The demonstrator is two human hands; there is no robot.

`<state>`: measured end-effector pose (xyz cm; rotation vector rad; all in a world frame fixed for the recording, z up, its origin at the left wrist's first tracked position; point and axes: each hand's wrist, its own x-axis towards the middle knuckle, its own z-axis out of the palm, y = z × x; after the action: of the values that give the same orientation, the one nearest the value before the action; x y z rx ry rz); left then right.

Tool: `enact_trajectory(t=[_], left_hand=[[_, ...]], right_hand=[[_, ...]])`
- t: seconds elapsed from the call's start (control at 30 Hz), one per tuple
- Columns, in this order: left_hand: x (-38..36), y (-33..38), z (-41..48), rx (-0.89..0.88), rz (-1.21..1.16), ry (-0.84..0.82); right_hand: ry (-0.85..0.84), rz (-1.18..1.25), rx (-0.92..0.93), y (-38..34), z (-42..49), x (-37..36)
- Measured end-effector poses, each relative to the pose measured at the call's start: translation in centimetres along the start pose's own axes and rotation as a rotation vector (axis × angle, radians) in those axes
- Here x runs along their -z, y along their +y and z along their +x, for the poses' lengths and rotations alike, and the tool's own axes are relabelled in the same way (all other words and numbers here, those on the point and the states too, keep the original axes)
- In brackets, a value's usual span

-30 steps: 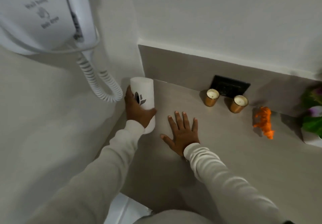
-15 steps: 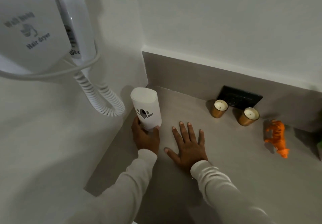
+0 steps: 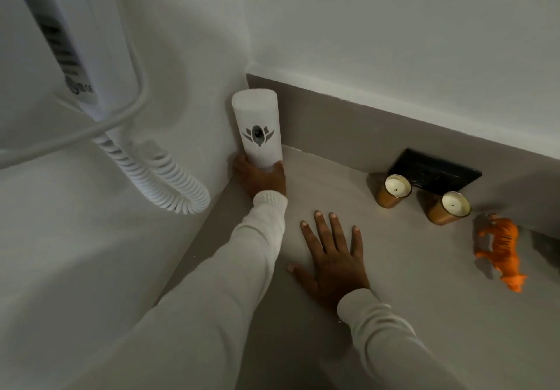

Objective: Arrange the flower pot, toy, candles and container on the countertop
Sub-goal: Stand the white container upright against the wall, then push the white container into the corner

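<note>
Hidden: base of tall white cylindrical plastic container (image 3: 257, 130), behind left hand (image 3: 260, 177).
Axis: upright.
Hands: left grips container; right hand (image 3: 331, 260) flat, fingers spread, on grey table (image 3: 394, 268).

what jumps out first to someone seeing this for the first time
The orange toy on the right of the grey countertop is the one bright colour. Next comes the white container, upright in the back left corner with the left hand gripping its base, under a wall hair dryer with a coiled cord. Two gold candles stand unlit by the back wall, and the right hand lies flat.
</note>
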<state>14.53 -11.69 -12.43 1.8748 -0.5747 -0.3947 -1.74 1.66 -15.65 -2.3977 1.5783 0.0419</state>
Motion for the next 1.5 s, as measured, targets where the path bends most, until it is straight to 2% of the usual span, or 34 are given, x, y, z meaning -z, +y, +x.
enact_trajectory(t=[0.27, 0.4, 0.5, 0.57, 0.63, 0.7, 0.77, 0.87, 0.97, 1.07, 1.2, 1.43, 1.5], left_hand=[[-1.4, 1.0, 2.1, 0.005, 0.076, 0.025], [-0.9, 1.0, 1.7, 0.058, 0.180, -0.086], [0.5, 1.5, -1.3, 0.062, 0.150, -0.167], [1.6, 1.0, -4.8, -0.060, 0.164, -0.281], [1.8, -0.3, -8.2, -0.212, 0.173, -0.431], [2.0, -0.5, -11.5, -0.296, 0.171, -0.660], [1.5, -0.1, -13.9, -0.370, 0.204, -0.830], [-0.6, 1.4, -15.6, -0.333, 0.171, -0.859], [-3.4, 3.3, -16.1, -0.313, 0.125, -0.872], [-5.5, 3.8, -16.0, -0.300, 0.061, -0.835], [-6.8, 3.1, -15.6, -0.369, 0.058, -0.763], [-5.8, 2.9, -15.7, -0.362, 0.105, -0.787], [-4.4, 3.2, -17.0, -0.442, 0.120, -0.756]], right_hand=[[0.035, 0.031, 0.002, 0.0, -0.1, -0.3], [0.020, 0.063, 0.001, -0.1, -0.2, -0.1], [0.052, 0.161, -0.029, 0.0, -0.3, 0.7], [0.201, 0.423, -0.160, 0.5, -1.3, 1.2], [0.484, 0.781, -0.404, 1.6, -3.0, 1.7], [0.715, 0.961, -0.651, 3.4, -4.6, 1.9], [0.791, 1.018, -0.852, 5.6, -5.2, 2.8], [0.764, 1.091, -1.015, 8.9, -3.8, 4.3], [0.782, 1.054, -1.015, 11.7, -1.9, 5.4], [0.789, 0.995, -0.939, 13.6, -0.7, 5.4], [0.797, 0.938, -0.907, 14.5, -0.1, 5.2], [0.787, 0.986, -0.865, 12.9, -2.3, 6.0], [0.847, 0.998, -0.840, 11.7, -4.7, 6.3]])
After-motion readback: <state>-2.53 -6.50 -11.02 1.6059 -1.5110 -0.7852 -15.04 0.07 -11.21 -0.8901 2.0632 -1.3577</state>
